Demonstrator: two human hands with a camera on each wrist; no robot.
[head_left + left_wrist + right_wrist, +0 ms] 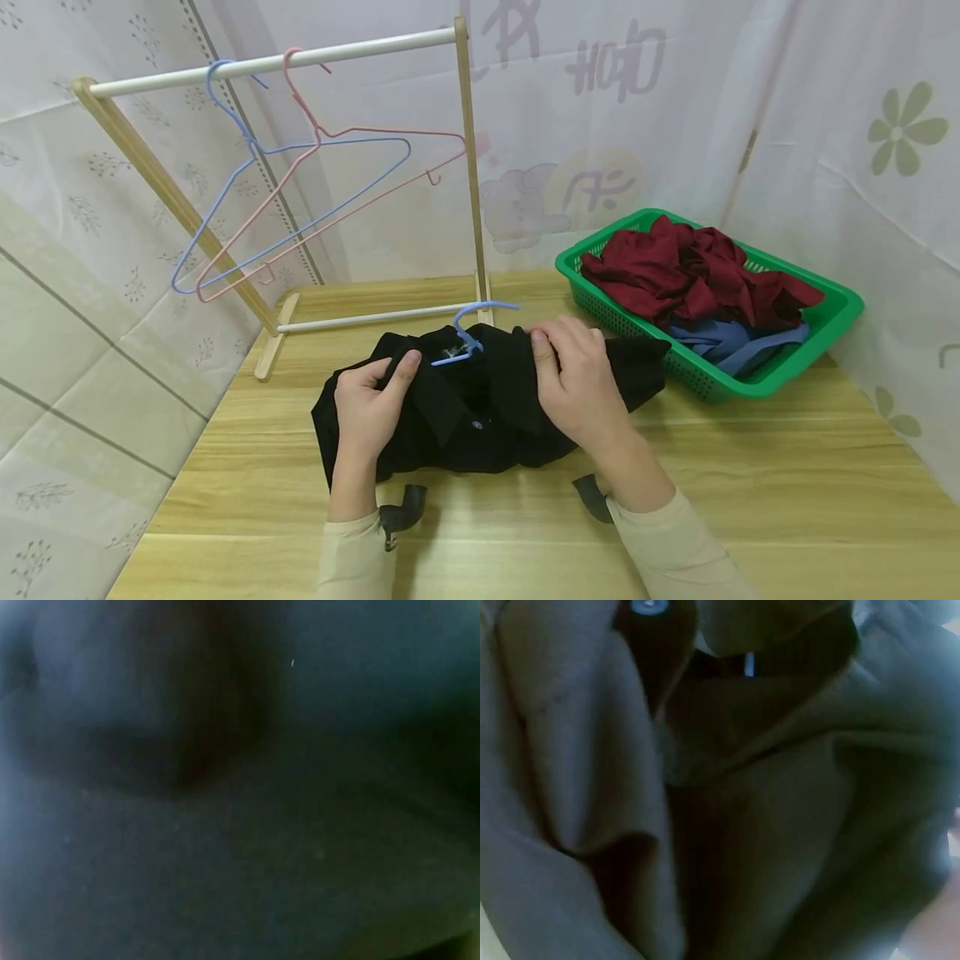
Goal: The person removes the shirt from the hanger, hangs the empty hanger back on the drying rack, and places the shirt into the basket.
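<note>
A black shirt [457,446] with a collar and a button [649,606] is bunched up over the front middle of the table. From its neck opening rises the hook of a blue hanger [471,340]; most of the hanger is hidden in the cloth. My left hand [367,410] pinches the shirt between thumb and fingers on the left of the neck. On the right side, my right hand [579,382] grips the collar area, thumb on top. Dark, blurred cloth [225,877] fills the left wrist view, while folds of the shirt [742,817] fill the right wrist view.
Behind and left stands a wooden rack with a white rail [360,50], bearing another blue hanger [337,143] and a pink hanger [390,131]. A green basket [780,382] at the right holds dark red cloth [697,271] and blue cloth [735,346]. Patterned curtains surround the table.
</note>
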